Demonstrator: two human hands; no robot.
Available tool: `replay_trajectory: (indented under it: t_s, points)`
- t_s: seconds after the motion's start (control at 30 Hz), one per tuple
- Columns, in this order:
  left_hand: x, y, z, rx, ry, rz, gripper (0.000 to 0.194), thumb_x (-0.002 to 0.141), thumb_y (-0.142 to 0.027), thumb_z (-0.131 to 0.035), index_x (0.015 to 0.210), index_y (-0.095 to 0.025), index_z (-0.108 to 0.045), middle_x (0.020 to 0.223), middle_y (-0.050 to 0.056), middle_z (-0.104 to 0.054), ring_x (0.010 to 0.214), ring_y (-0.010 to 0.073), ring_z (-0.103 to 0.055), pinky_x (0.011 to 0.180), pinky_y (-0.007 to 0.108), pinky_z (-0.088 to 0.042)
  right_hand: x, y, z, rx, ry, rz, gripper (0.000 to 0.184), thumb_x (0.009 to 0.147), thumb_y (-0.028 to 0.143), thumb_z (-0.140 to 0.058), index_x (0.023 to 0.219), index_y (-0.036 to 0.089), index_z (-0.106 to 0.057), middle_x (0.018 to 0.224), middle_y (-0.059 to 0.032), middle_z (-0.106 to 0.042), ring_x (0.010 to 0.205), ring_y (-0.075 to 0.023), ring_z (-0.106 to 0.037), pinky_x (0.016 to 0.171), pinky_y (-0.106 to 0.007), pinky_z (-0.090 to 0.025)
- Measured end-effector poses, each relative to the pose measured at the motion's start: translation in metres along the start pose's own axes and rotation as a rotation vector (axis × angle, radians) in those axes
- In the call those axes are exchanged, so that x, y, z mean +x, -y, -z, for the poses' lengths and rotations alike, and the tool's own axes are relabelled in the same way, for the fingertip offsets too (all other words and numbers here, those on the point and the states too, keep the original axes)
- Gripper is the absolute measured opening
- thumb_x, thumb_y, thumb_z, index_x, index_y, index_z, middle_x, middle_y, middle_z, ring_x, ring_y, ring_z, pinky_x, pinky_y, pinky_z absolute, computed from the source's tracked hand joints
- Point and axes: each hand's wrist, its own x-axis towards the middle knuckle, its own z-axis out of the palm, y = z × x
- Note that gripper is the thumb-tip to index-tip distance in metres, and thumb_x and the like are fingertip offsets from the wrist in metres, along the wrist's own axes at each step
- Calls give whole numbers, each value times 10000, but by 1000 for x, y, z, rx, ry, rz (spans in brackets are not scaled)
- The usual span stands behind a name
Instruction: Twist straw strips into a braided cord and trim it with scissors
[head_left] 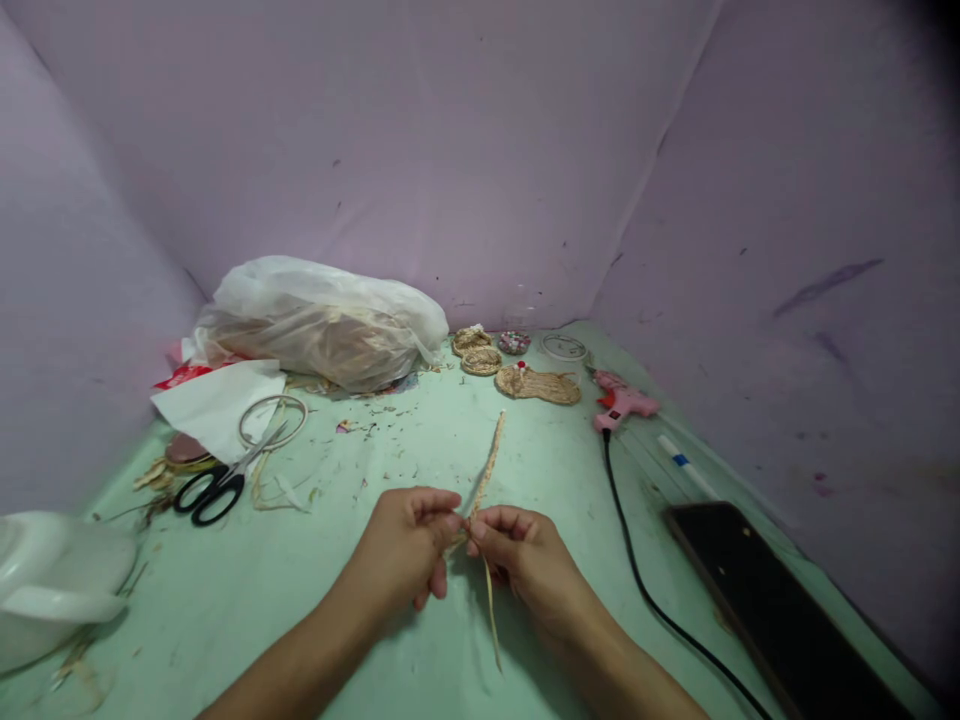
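Observation:
A thin braid of straw-coloured fibre [489,465] rises from between my hands and points away from me. My right hand [529,555] pinches its near end between thumb and forefinger. Just left of it, my left hand [420,540] is closed with fingertips together at the same end of the braid, apparently on a strand; the fingers partly hide it. A loose fibre strand [492,620] hangs from the pinch toward me. Beyond the braid lie a woven slipper-shaped sole with a red bead [544,384] and smaller woven pieces [478,355].
At the back left sits a white plastic bag [322,320]. Black-handled scissors [217,490], a ring [274,422] and white paper [217,405] lie left. To the right are a pink glue gun [622,400] with a black cord, a marker [686,465] and a dark phone-like slab [772,600].

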Motion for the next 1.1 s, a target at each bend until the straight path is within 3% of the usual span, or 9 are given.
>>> replay_trajectory:
  t_s: [0.07,0.1,0.17,0.27,0.47,0.63,0.83,1.03,1.1]
  points:
    - [6,2,-1,-136,183,72,206,670,-280,-529,732,-97,-599,463,-4,-525,322,86,-416,302,195,-301,0,0,0,-29,28,-9,250,575,335,-698,537,123,-570,427,30,-476,382,-49,-323,417,-217,-234]
    - [9,4,-2,-158,211,73,165,648,-266,-542,635,-106,-579,449,-5,-512,330,82,-421,304,189,-301,0,1,0,-42,38,-9,228,571,316,-694,561,121,-576,453,17,-509,387,-52,-343,419,-217,-244]
    - [12,8,-4,-141,182,87,136,619,-225,-536,526,-127,-528,418,-13,-489,325,78,-415,306,190,-298,1,2,0,-66,50,5,182,558,259,-682,621,118,-584,513,-12,-570,402,-63,-386,424,-218,-271]
    - [13,10,-3,-67,137,99,103,606,-190,-505,513,-147,-506,386,-39,-454,298,72,-364,314,203,-261,1,1,0,-129,22,51,142,562,171,-650,673,127,-574,510,-3,-571,417,-72,-415,433,-213,-299]
    - [13,15,-1,103,33,-204,101,603,-181,-512,521,-129,-538,500,-22,-482,498,82,-396,477,216,-290,-2,-3,2,-333,-58,186,133,637,138,-591,769,149,-603,525,13,-570,461,-91,-466,466,-218,-336]
    - [15,20,-2,-37,29,-158,103,601,-217,-521,550,-129,-540,479,-44,-436,468,71,-337,459,212,-247,-5,-1,6,-511,-69,267,137,691,244,-593,740,156,-685,631,-56,-662,569,-157,-566,544,-268,-402]
    - [13,18,-5,-122,-52,-75,93,581,-206,-523,545,-124,-545,444,-54,-409,448,62,-311,454,206,-242,-14,1,2,-739,-145,367,147,707,265,-571,672,184,-689,619,-47,-658,558,-159,-547,529,-270,-382]
    - [10,17,-6,44,-88,-145,132,607,-243,-500,551,-134,-548,463,-38,-439,463,83,-355,455,215,-261,-12,7,0,-481,-131,97,146,675,261,-581,609,143,-634,494,-18,-570,421,-103,-446,423,-231,-319]
    - [11,18,-7,-4,-108,-94,114,590,-228,-496,538,-138,-542,443,-36,-452,451,87,-366,454,217,-267,-13,4,-2,-528,-116,157,140,686,252,-570,629,150,-649,529,-29,-599,456,-118,-487,444,-233,-339]
